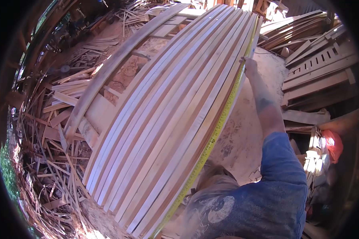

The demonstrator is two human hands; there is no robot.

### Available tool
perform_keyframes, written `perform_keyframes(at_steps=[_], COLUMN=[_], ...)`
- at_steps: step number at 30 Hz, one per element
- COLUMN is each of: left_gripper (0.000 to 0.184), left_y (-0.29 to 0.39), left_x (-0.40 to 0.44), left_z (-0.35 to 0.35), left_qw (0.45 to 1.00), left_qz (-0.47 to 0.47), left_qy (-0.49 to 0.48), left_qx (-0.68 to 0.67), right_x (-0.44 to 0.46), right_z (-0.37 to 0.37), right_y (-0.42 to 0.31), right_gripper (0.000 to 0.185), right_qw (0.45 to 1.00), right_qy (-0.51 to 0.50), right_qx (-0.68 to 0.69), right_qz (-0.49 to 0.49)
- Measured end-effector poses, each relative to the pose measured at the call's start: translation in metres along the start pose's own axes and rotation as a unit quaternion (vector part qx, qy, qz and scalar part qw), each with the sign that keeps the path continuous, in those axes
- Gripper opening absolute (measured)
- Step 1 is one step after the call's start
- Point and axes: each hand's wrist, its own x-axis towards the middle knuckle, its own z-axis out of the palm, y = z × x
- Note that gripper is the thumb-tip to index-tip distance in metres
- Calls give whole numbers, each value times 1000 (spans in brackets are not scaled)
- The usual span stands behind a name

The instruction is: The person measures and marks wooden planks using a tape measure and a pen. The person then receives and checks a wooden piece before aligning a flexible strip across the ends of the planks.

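A row of several long, narrow wooden strips (171, 103) lies side by side, running from the lower left to the top. Along the near right edge of the row stretches a yellow tape measure (213, 140), extended almost the full length. My right hand (249, 67) reaches far out to that edge, its fingers closed over the tape and against the outermost strip. The exact grip of the fingertips is too small to make out. My left hand is out of the picture.
A thick curved beam (107, 71) lies left of the strips on crosspieces. Scrap wood (64, 171) piles up at the left. Stacked timber and a slatted wooden panel (319, 67) stand at the right, near a red bag (332, 145). Dusty ground (243, 119) shows beside the strips.
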Motion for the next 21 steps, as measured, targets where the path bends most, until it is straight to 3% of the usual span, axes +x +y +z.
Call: perform_keyframes(at_steps=[2, 11, 12, 13, 14, 15, 18, 21], left_gripper=[34, 32, 32, 30, 27, 28, 34, 32], left_y=[16, 45, 65, 76, 95, 81, 56, 30], left_x=[7, 15, 9, 7, 3, 8, 8, 7], left_z=[4, 14, 9, 2, -6, -1, -2, 8], left_qw=[1000, 998, 998, 999, 988, 997, 998, 999], left_qz=[2, 53, 63, 28, -121, -7, -14, 15], left_qy=[-2, 6, 10, -29, -58, -12, -38, -39], left_qx=[0, -15, -25, -28, -82, -74, -51, -32], right_x=[40, 93, 85, 145, 140, 191, 303, 317], right_z=[-1, 37, 48, 28, 34, 22, -5, -12], right_y=[2, -40, -41, -10, -14, 2, 33, 53], right_gripper=[22, 19, 19, 24, 30, 33, 38, 33], right_qw=[999, 998, 999, 994, 993, 992, 978, 977], right_qy=[6, -31, -8, -92, -96, -120, -199, -187], right_qx=[-12, -47, 13, 32, 47, 17, -49, -70], right_qz=[-38, -16, -36, -43, -46, -16, 24, 81])
